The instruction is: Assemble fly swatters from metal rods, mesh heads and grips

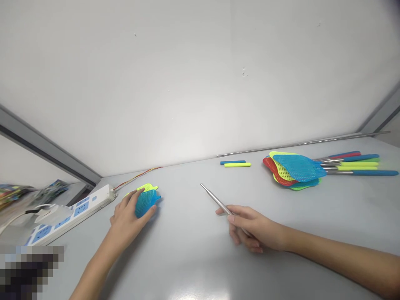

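My left hand (pixel 133 212) is over a blue mesh fly swatter head (pixel 146 203), thumb spread from the fingers along its near edge. Whether the fingertips press on it is hard to make out. Under the blue head a yellow-green swatter head (pixel 150 187) shows partly; my fingers cover the rest. In my right hand (pixel 245 229) is a thin metal rod (pixel 215 200), pinched between thumb and fingers above the table. Its narrower tip points up and left, while its lower end disappears into my palm.
Assembled fly swatters (pixel 300 168) in blue, yellow and red lie stacked at right, handles pointing right. Blue (pixel 233 162) and yellow (pixel 237 165) handle sleeves lie near the wall. A long metal rod (pixel 281 146) runs along the wall. A power strip (pixel 75 212) with a plugged-in adapter sits left.
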A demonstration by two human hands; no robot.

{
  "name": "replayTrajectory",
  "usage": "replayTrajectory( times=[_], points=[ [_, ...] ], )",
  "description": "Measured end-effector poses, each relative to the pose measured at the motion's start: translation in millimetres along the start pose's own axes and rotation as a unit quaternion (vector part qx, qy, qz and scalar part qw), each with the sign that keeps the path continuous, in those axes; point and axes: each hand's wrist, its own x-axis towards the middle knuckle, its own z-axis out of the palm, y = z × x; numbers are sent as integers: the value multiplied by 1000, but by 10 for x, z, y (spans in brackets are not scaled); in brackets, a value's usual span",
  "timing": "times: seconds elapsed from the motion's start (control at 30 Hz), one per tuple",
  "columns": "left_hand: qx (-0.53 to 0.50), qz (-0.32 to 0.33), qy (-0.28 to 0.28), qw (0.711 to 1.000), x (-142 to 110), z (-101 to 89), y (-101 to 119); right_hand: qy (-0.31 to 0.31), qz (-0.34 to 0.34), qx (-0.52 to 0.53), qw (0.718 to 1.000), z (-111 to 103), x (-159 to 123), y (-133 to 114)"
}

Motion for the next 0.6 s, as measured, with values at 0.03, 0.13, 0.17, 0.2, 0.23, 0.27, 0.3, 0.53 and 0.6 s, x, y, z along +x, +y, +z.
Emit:
replayTrajectory(
  times=[0.03, 0.13, 0.17, 0.2, 0.23, 0.27, 0.3, 0.53, 0.6],
  points=[
    [-10, 11, 20, 1000, -14, 5, 41, -3, -3, -7, 1000, -3, -1, 6],
    [-49, 53, 84, 994, -71, 16, 185, -19, -9, -46, 999, -3, -14, -1],
    [-62, 71, 101, 990, -94, 15, 235, -25, -10, -63, 998, 0, -20, -11],
    [-73, 89, 112, 987, -119, 10, 285, -30, -10, -79, 996, 5, -25, -23],
    [-83, 105, 122, 983, -146, 3, 332, -33, -10, -91, 995, 9, -29, -34],
    [-91, 122, 127, 980, -174, -7, 376, -34, -11, -98, 994, 13, -31, -43],
    [-98, 142, 134, 976, -203, -18, 416, -35, -12, -103, 994, 16, -31, -50],
    [-118, 221, 162, 955, -374, -12, 625, -45, -16, -111, 993, 30, -39, -58],
    [-123, 221, 160, 954, -405, 25, 662, -48, -19, -110, 993, 35, -45, -56]
  ],
)
